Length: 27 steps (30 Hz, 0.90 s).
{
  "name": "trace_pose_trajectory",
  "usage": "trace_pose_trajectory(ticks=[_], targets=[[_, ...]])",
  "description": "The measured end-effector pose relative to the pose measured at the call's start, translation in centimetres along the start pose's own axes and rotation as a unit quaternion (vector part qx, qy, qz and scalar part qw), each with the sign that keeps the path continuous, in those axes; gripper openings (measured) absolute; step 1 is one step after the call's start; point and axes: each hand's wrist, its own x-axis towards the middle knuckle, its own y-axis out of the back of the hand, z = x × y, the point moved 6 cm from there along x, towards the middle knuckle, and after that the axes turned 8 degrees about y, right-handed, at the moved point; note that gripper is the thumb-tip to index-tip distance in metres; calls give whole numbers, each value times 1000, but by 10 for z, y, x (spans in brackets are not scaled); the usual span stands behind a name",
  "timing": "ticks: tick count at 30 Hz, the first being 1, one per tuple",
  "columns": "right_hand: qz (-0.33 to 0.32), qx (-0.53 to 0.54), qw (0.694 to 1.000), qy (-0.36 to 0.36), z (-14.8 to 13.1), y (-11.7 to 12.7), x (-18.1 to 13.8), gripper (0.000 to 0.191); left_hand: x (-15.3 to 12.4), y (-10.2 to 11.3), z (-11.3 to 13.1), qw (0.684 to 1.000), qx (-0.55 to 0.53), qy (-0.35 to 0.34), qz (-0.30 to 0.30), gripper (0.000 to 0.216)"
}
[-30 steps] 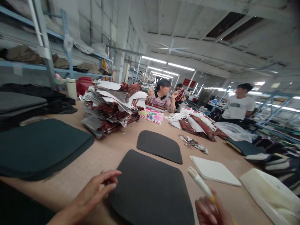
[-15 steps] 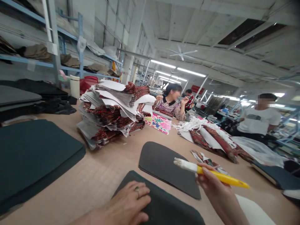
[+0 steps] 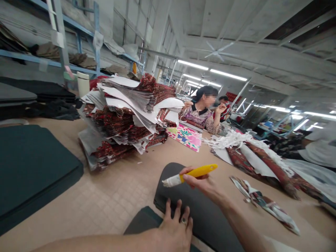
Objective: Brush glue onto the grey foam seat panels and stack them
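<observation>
My right hand (image 3: pixel 201 182) is closed around a brush (image 3: pixel 190 174) with a yellow handle and white bristles that point left. It hovers over a dark grey foam pad (image 3: pixel 204 217) lying on the tan table (image 3: pixel 112 196). My left hand (image 3: pixel 174 232), with a ring on one finger, rests flat with fingers spread where a nearer dark pad (image 3: pixel 141 222) meets the farther one.
A tall pile of red patterned fabric and white sheets (image 3: pixel 126 119) stands ahead on the left. A thick dark foam stack (image 3: pixel 31 164) lies at the left. A seated person (image 3: pixel 203 110) works across the table, with patterned pieces (image 3: pixel 262 157) and a scrap (image 3: pixel 262 203) on the right.
The view has swung left and up. My right hand has moved left with the brush, turning its bristles leftward. My left hand has shifted right and spread its fingers on the pads.
</observation>
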Motion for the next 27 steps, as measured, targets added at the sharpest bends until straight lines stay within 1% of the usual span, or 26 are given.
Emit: trace_pose_trajectory(ticks=[3, 6, 9, 12, 16, 19, 24, 27], targets=[[-81, 9, 997, 2, 6, -17, 11, 24, 8, -6, -3, 1000, -18, -3, 9, 41], [-135, 20, 991, -6, 6, -30, 16, 22, 14, -8, -4, 999, -34, -13, 24, 40], [-169, 26, 985, -14, 6, -39, 18, 22, 16, -9, -6, 999, -40, -16, 26, 40], [-187, 18, 982, -19, 12, -42, 21, 20, 18, -10, -6, 999, -34, -24, 26, 40], [-191, -11, 981, -14, 23, -39, 28, 22, 20, -11, -7, 997, -8, -43, 70, 37], [-179, -37, 983, -11, 31, -32, 37, 23, 20, -13, -7, 991, 42, -61, 110, 34], [-146, -78, 986, 8, 39, -16, 55, 24, 24, -24, -13, 966, 152, -81, 193, 30], [-126, -69, 989, 25, 43, -6, 64, 24, 26, -35, -16, 949, 178, -90, 243, 30]])
